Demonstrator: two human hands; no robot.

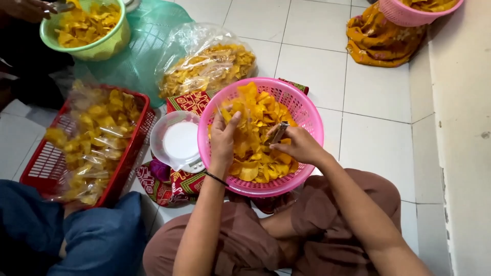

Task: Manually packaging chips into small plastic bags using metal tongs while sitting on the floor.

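A pink perforated basket (307, 110) full of yellow chips (258, 115) rests in front of my crossed legs. My left hand (223, 137) reaches into the basket at its left side, fingers pinched on a small clear bag held over the chips. My right hand (298, 144) is over the middle of the basket, shut on metal tongs (277, 133) that point into the chips.
A white kitchen scale (179, 142) stands left of the basket on a patterned cloth (189, 102). A red crate (38, 163) holds several bagged chip packs. A big clear bag of chips (207, 64), a green bowl (102, 48) and another person's hand (25, 9) lie beyond.
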